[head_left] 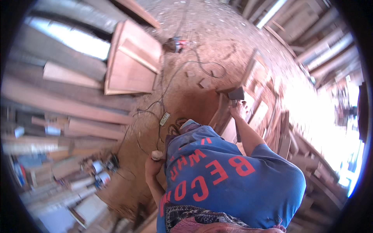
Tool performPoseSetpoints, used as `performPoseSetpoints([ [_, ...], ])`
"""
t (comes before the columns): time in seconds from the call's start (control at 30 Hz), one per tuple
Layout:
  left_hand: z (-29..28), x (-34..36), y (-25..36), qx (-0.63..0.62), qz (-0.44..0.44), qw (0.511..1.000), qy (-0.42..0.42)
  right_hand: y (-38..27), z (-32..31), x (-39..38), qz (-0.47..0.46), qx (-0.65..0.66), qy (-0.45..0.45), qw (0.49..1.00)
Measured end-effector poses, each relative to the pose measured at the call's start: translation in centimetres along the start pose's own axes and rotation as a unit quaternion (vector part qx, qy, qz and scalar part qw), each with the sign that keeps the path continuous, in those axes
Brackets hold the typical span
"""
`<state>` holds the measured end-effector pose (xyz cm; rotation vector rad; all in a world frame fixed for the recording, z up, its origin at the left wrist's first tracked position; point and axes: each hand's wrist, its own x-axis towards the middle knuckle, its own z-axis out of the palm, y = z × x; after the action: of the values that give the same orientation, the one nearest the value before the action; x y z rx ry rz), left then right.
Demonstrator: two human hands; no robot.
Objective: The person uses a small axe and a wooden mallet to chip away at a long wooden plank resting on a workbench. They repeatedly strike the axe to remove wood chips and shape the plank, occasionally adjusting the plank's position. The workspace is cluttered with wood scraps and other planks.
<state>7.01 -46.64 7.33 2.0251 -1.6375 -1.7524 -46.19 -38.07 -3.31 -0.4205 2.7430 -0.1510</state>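
- The right grip [238, 109] is closed around a dark tool [236, 94]; its broad, flat, blackish head stands out just beyond the fingers, and how the hidden part is held I cannot tell.
- The left grip [153, 167], down at the person's left side, is curled with a pale lump [157, 155] at its top, apparently pinched there; what the lump is cannot be made out.
- The tool is over or against upright and slanting boards [221, 114] on the person's right; glare and blur hide whether its head touches them.
- How far the work has come is a judgement: the tool is in hand, small wood offcuts [204, 82] lie on the brown floor [128, 190], and this suggests some wood is already cut. The boards by the tool look rough and separate, with no finished piece to be told among them; how much is left cannot be read.
- Between the hands is the person's blue shirt [233, 186] with red lettering.
- Ahead of the left grip lie a pale power strip [165, 119] and a looping dark cable [175, 75].
- Farther off, a flat wooden panel [132, 77] leans over long planks [66, 99], with a blurred red and dark item [179, 44] near it on the floor.
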Motion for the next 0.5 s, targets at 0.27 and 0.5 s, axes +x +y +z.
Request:
performPoseSetpoints([
  [0.27,-6.6,7.4,7.3,0.253,0.064,0.965,-0.041,4.5,5.7,-4.5,0.141,0.13,0.026,0.981],
  [0.5,-10.3,9.2,7.6,0.246,0.063,0.962,-0.1,3.6,4.7,-5.9,0.125,0.13,0.045,0.982],
])
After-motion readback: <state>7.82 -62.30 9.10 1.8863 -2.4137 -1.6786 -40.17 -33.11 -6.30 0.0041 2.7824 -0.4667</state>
